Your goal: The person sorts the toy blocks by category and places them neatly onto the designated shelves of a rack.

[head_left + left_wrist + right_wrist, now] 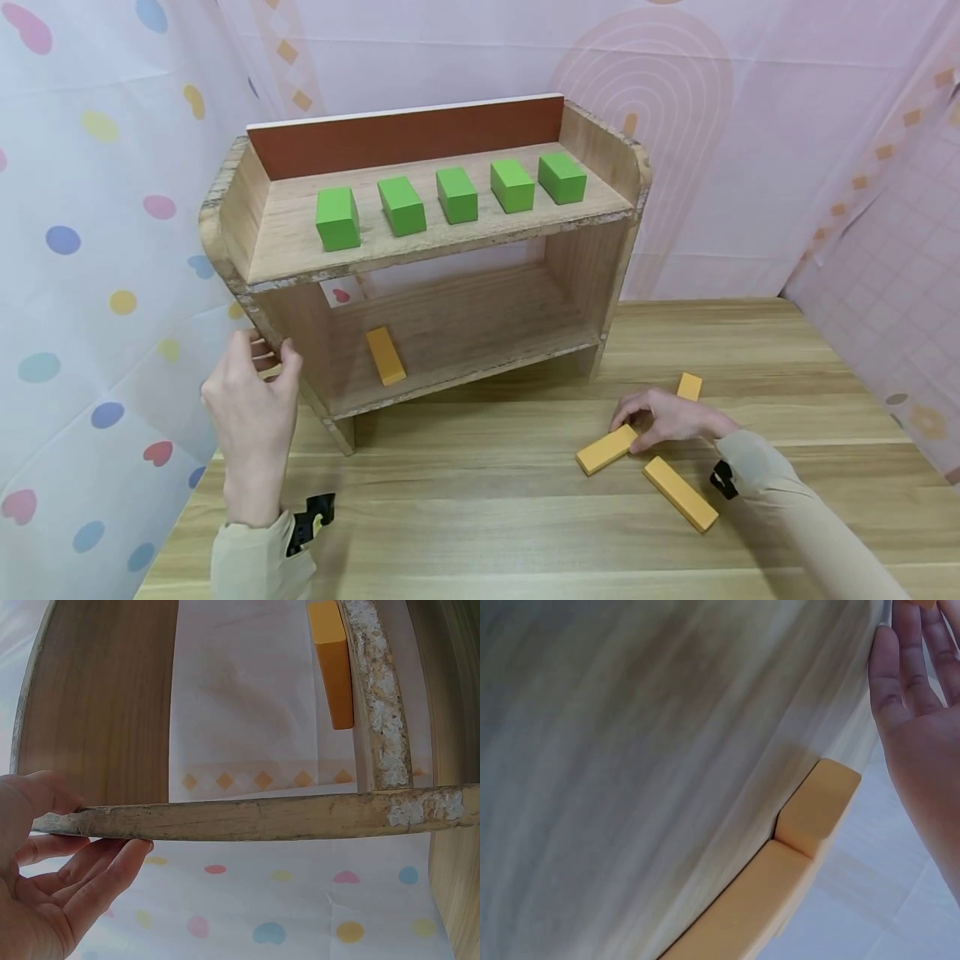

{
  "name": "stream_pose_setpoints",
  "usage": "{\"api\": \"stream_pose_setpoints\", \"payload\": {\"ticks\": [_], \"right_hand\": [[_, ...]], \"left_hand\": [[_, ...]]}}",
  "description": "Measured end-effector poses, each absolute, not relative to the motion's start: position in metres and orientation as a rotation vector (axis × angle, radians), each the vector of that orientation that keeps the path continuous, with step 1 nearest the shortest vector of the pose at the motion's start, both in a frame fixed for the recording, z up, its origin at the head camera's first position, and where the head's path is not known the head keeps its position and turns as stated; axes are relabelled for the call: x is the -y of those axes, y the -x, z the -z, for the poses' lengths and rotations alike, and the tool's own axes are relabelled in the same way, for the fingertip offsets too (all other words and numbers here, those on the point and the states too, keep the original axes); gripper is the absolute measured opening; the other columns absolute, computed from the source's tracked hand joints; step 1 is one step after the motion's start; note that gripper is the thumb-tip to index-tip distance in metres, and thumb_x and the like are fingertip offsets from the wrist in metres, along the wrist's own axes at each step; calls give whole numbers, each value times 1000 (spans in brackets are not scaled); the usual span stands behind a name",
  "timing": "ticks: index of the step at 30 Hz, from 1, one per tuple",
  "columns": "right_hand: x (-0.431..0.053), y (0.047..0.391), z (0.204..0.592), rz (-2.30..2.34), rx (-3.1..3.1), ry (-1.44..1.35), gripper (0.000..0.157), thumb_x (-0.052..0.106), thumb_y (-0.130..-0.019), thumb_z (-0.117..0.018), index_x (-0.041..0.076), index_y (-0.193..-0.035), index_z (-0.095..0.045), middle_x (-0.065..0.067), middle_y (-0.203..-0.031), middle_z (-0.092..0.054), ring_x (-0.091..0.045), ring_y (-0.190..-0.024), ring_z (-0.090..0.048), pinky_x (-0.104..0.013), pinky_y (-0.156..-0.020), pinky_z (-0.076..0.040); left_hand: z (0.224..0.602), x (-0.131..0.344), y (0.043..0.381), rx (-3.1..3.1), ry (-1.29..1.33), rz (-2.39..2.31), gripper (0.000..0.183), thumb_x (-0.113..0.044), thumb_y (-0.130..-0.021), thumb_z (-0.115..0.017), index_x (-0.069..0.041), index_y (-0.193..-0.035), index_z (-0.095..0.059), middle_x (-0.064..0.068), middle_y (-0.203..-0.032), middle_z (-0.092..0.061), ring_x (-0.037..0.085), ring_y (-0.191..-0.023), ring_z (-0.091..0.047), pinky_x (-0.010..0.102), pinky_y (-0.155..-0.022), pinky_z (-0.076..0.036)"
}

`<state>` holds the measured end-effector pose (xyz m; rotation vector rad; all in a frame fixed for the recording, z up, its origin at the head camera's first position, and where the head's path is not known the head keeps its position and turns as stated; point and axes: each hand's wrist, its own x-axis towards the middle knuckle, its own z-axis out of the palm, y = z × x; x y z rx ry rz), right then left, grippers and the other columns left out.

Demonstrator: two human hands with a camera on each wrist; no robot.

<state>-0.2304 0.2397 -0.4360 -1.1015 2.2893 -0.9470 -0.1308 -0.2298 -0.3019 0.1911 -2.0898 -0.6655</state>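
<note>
My left hand (255,408) grips the front edge of the left side panel of a small wooden shelf (450,250). In the left wrist view the thumb lies on one face of that panel (262,821) and the fingers on the other. On the tabletop right of the shelf, my right hand (667,417) holds one end of an orange block (603,450) between thumb and fingers. Two more orange blocks lie close by, one in front of the hand (681,493) and one partly hidden behind it (689,386). Another orange block (386,356) lies on the lower shelf, towards the left.
Several green blocks (457,196) stand in a spaced row on the upper shelf, before a reddish-brown back board (412,137). Patterned cloth (112,250) hangs at the left, back and right of the wooden table (465,517).
</note>
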Motion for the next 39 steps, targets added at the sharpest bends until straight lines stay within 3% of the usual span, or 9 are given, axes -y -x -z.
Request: {"api": "stream_pose_setpoints", "payload": {"ticks": [4,10,14,18,29,39], "right_hand": [[-238,231,437,960,-2310,1106,28,20,-78,-75,13,-104,-70,-4,-102,-66,1,-92,-54,-21,-83,-48],[-235,232,439,1018,-2316,1170,27,19,-80,-75,12,-105,-69,-6,-102,-66,-1,-92,-57,-22,-82,-50],[-233,232,437,1038,-2333,1153,27,19,-81,-74,11,-106,-68,-7,-104,-65,-2,-93,-57,-24,-84,-51],[-229,230,434,1037,-2392,1111,28,20,-81,-74,12,-107,-68,-6,-106,-65,-3,-91,-58,-27,-83,-51],[-212,231,422,1108,-2514,1176,27,12,-79,-74,12,-106,-68,-6,-106,-66,-5,-86,-57,-25,-76,-50],[-188,233,407,1193,-2575,1169,30,15,-79,-75,17,-107,-68,-1,-109,-64,-5,-83,-54,-27,-74,-48]], "left_hand": [[302,230,131,2085,-185,671,22,-11,-89,-57,9,-95,-58,26,-88,-69,40,-74,-69,0,-63,-33],[303,229,131,2089,-189,658,22,-12,-89,-57,10,-95,-58,26,-88,-69,40,-74,-69,20,-63,-43],[303,229,131,2091,-193,659,22,-12,-89,-57,10,-95,-58,26,-88,-69,40,-74,-69,7,-62,-38],[303,229,131,2092,-195,665,23,-12,-89,-57,10,-95,-58,26,-88,-69,40,-74,-69,-5,-66,-25],[303,229,131,2081,-192,670,22,-12,-89,-56,9,-95,-58,26,-88,-69,40,-74,-69,-5,-67,-24],[302,230,131,2079,-185,664,21,-11,-88,-57,9,-94,-58,26,-87,-70,40,-72,-69,-9,-66,-24]]}}
